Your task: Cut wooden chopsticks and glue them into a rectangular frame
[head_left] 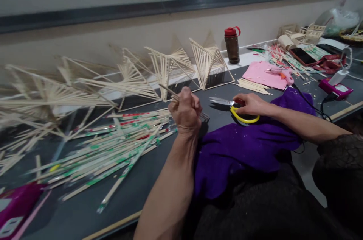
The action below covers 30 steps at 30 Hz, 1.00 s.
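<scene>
In the head view my left hand (185, 109) is a fist closed round a few thin wooden sticks (169, 91), whose ends stick out above and below it. On the right, my right hand (248, 104) grips the scissors (244, 119) by the yellow handles, low over the dark table. Their blades are slightly apart and point left toward my left fist. Beside my left wrist lies a pile of disposable chopsticks (113, 153), many in clear wrappers with green and red print. A purple cloth (241, 153) covers my lap and the table edge.
Several frames (208, 62) built of thin sticks stand along the wall. A red-lidded bottle (232, 45) is behind. At right are loose sticks (253, 85), a pink sheet (255, 71), a pink glue gun (283, 75), a phone (303, 56) and a magenta power strip (336, 89) with cables.
</scene>
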Available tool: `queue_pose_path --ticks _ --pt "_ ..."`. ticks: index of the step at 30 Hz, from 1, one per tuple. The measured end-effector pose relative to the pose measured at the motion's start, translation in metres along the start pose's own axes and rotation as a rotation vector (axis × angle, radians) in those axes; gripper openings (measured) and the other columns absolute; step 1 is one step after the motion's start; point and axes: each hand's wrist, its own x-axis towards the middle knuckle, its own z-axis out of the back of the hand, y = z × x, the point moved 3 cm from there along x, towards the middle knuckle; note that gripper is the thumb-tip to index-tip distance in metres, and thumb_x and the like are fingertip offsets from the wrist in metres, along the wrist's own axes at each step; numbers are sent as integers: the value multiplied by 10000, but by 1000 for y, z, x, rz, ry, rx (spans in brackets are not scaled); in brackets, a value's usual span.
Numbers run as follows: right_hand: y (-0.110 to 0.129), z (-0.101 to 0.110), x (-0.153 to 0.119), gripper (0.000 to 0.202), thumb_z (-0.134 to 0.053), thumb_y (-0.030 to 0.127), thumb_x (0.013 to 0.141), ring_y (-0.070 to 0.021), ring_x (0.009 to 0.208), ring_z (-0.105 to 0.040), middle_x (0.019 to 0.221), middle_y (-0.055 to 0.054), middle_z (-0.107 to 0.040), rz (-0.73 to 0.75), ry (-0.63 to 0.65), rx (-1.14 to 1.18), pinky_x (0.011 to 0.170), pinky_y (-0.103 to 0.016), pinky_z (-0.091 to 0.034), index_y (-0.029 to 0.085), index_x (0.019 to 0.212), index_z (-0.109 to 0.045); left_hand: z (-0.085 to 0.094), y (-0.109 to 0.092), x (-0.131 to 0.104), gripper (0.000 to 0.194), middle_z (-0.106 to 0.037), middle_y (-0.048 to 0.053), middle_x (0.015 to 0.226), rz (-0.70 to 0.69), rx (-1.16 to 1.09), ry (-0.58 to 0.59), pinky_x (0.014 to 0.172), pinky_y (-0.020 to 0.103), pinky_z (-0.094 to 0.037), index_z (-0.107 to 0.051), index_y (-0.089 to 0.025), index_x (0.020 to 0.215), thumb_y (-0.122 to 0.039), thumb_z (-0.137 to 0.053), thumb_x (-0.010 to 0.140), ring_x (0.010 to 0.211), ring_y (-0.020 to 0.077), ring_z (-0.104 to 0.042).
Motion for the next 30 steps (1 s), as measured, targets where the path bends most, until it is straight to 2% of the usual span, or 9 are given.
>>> queue_pose_path --ticks 3,7,11,15,20,24,27,30 --pt "-3 0 1 472 -646 305 768 -192 850 -641 994 -84 -712 -2 -17 11 712 -278 -426 158 1217 -627 -1 1 2 599 -319 -73 362 24 9 4 291 207 -159 -350 -197 427 -619 -655 722 287 35 -238" --pt "-4 -4 4 473 -648 323 762 -217 886 -649 1013 -94 -717 -8 3 -38 725 -299 -434 169 1209 -635 2 8 3 631 -296 -68 353 148 40 54 296 206 -153 -359 -196 399 -671 -663 683 287 33 -240" --pt "-3 -4 2 507 -627 348 783 -212 877 -653 1043 -93 -716 4 -6 -93 715 -295 -431 171 1257 -596 11 4 3 638 -283 -70 360 153 10 3 309 205 -160 -327 -202 417 -679 -616 726 297 35 -234" --pt "4 -1 -2 484 -563 361 830 -237 894 -648 1024 -109 -713 36 4 -317 706 -305 -417 174 1277 -557 13 4 3 616 -302 -72 359 146 27 -15 312 214 -150 -326 -203 425 -638 -622 746 301 36 -229" --pt "20 1 -7 421 -484 339 863 -280 916 -646 1127 -169 -661 121 44 -626 689 -334 -417 180 1242 -575 10 9 3 593 -327 -75 369 151 44 8 304 220 -150 -349 -206 430 -620 -654 723 298 34 -223" --pt "26 6 -12 387 -452 375 884 -301 865 -656 1034 -172 -677 111 72 -723 639 -338 -414 172 1159 -633 6 8 1 589 -315 -79 368 130 75 13 297 213 -159 -366 -206 434 -641 -668 693 293 36 -224" --pt "36 16 -12 389 -500 403 879 -286 885 -647 1050 -166 -679 106 -20 -631 662 -333 -418 161 1138 -659 2 4 -3 591 -281 -80 356 109 97 55 307 205 -158 -376 -201 422 -638 -659 701 303 36 -218" --pt "57 30 -3 365 -568 367 866 -205 867 -622 997 -98 -696 208 -146 -268 709 -295 -421 165 1154 -666 -1 2 -9 551 -299 -79 359 117 102 133 320 201 -161 -381 -198 433 -571 -689 696 316 34 -224"
